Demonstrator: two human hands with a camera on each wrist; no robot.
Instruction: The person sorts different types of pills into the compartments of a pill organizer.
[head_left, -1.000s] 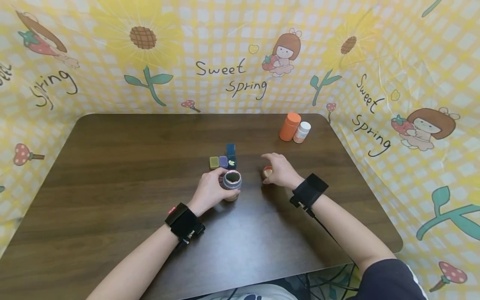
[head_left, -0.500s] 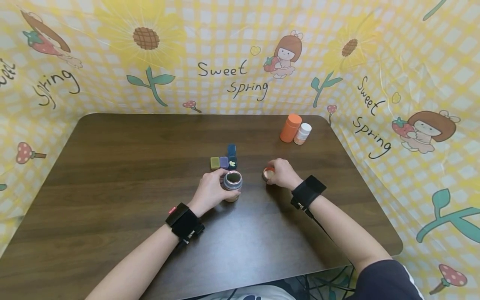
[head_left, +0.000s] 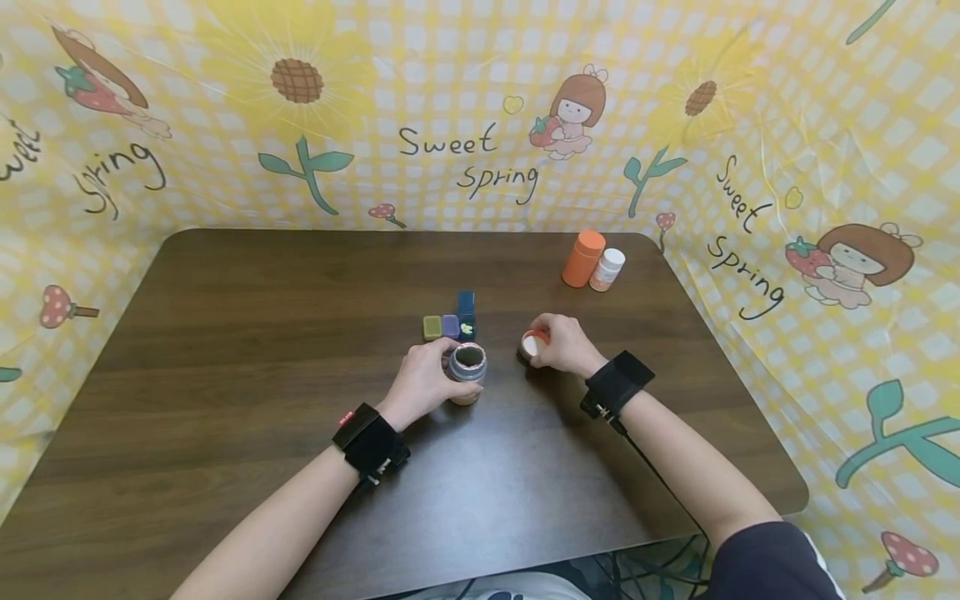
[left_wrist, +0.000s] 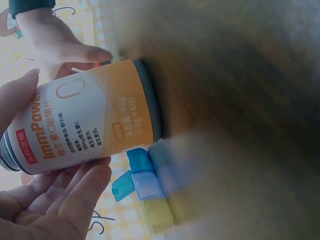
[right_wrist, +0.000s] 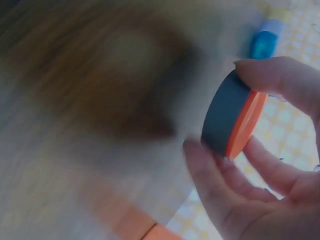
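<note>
My left hand (head_left: 422,383) grips an opened supplement bottle (left_wrist: 87,117) upright on the table, its thumb on the near side and fingers behind. The bottle has an orange and white label, and its round mouth faces up. To the right, my right hand (head_left: 568,346) pinches the bottle's grey lid (right_wrist: 222,115) between thumb and fingers. The lid is tilted, its orange inner side turned towards the palm. Just behind the bottle lies a small pill box (head_left: 450,326) with yellow, purple and blue compartments. The blue flap (head_left: 466,302) stands open, and something pale lies in that compartment.
At the back right of the brown table (head_left: 262,333) stand an orange bottle (head_left: 583,260) and a smaller white-capped bottle (head_left: 607,271), side by side. A yellow checked cloth (head_left: 450,75) surrounds the table's back and sides. A cable (head_left: 667,492) runs from the right wrist band.
My right hand's spread fingers have closed on the lid and tilted it, with a slight shift to the left. My left hand keeps holding the bottle in place.
</note>
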